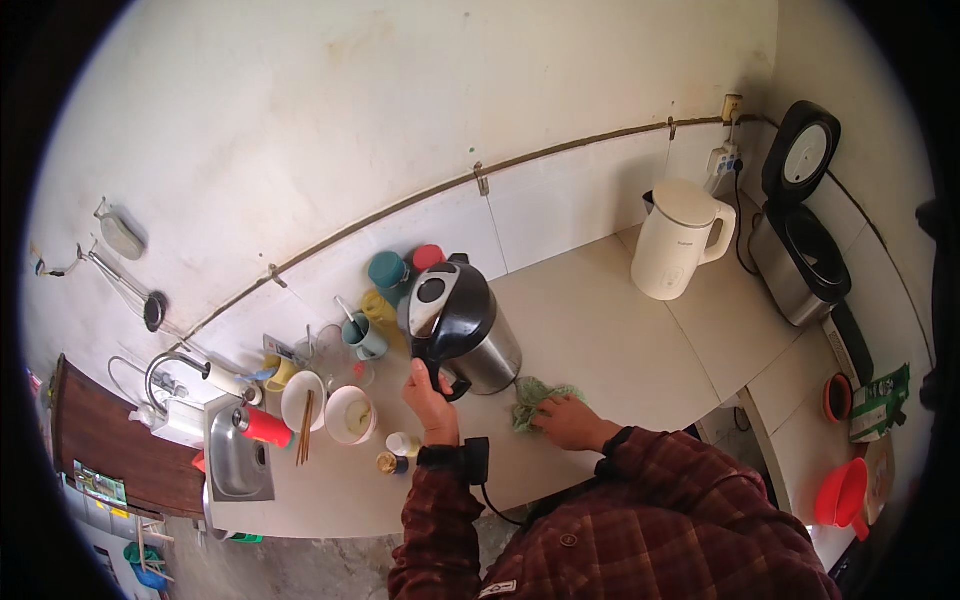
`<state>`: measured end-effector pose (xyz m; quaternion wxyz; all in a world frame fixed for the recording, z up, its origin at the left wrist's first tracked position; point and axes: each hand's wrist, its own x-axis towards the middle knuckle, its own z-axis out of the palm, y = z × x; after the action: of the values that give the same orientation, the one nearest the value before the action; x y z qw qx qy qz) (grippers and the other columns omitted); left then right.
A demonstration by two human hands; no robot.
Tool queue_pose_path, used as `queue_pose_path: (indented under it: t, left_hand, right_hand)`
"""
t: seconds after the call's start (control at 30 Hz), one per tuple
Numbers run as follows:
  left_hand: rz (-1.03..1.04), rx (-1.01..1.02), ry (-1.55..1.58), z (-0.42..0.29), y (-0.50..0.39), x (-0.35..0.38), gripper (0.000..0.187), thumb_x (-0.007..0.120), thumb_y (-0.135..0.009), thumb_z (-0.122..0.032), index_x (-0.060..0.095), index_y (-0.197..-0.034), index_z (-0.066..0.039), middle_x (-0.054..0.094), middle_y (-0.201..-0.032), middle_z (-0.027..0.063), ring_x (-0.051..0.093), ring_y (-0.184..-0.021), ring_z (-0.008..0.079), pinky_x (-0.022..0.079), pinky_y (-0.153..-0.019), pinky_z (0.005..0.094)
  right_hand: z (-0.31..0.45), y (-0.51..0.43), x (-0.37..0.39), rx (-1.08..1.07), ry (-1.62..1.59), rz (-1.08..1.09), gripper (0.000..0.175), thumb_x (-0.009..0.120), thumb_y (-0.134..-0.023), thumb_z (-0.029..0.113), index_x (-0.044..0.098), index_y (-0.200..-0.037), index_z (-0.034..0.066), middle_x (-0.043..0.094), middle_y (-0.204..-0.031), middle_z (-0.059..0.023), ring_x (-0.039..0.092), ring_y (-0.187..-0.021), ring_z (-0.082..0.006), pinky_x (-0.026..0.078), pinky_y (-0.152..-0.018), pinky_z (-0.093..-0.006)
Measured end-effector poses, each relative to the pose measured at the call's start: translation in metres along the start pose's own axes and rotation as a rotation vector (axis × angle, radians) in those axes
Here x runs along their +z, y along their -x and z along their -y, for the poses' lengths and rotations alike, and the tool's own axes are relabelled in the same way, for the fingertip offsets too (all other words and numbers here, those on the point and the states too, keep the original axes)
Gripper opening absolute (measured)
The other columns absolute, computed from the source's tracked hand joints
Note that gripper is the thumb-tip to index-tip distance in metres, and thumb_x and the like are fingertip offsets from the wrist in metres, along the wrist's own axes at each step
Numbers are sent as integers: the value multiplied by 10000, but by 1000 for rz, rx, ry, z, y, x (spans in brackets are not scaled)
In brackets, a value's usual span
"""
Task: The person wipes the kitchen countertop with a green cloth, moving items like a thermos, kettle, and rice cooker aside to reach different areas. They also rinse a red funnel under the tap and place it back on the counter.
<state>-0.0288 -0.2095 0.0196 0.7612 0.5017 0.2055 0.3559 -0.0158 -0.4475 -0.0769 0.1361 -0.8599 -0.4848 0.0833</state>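
My left hand (433,405) grips the black handle of a stainless steel appliance with a black lid (469,330), perhaps a soy milk maker, which leans a little on the counter. Just right of its base, my right hand (568,422) presses on a crumpled green cloth (534,401). Left of my left hand are a white bowl (351,416), another bowl (304,399) with wooden chopsticks (305,427) across its rim, and two small jars, one a white bottle (403,444).
A cream electric kettle (675,240) stands at the back right, beside an open rice cooker (802,247). Cups and a teal-lidded jar (388,271) line the tiled wall. A red thermos (262,427) lies by the steel sink (240,450). A red ladle-like scoop (841,495) is at the far right.
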Motion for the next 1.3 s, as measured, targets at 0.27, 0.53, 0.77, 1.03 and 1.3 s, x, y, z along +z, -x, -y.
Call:
queue_pose_path:
  t: [0.27, 0.53, 0.77, 1.03, 1.3]
  left_hand:
    - [-7, 50, -76, -20, -19, -47, 460, 534, -973, -388, 537, -676, -37, 496, -579, 25, 429, -502, 103, 310, -495, 257]
    - [3, 69, -95, -14, -36, -56, 477, 507, -976, -429, 508, -676, -58, 479, -577, 34, 436, -496, 134, 371, -519, 283]
    - [65, 106, -202, -12, -46, -62, 462, 454, -998, -441, 537, -763, -53, 492, -591, 26, 463, -535, 135, 421, -582, 285]
    - [-235, 476, -553, 5, 0, -109, 96, 541, -898, -11, 559, -991, -20, 513, -896, 43, 476, -813, 150, 427, -738, 272]
    - [436, 377, -990, 77, 39, -69, 229, 603, -863, -89, 583, -1079, -16, 596, -1063, 173, 578, -985, 321, 493, -801, 356]
  right_hand:
    - [9, -8, -8, 83, 7, 84, 560, 601, -804, 188, 517, -1358, 201, 561, -1167, -114, 517, -1122, -305, 435, -866, -464]
    - [6, 0, -7, 18, 102, 48, 503, 571, -864, 196, 511, -1363, 218, 448, -1399, -140, 403, -1311, -338, 389, -981, -496]
    - [-19, 9, -12, -184, 76, 265, 497, 549, -920, 215, 461, -1409, 240, 351, -1522, -80, 284, -1425, -295, 323, -1086, -481]
    - [-42, 5, -6, -309, 41, 145, 452, 551, -907, 161, 527, -1352, 242, 421, -1472, -79, 355, -1384, -292, 332, -1087, -453]
    - [-141, 14, -37, -94, -105, -53, 316, 601, -816, 112, 694, -1111, 174, 625, -1105, -93, 561, -1080, -301, 502, -871, -410]
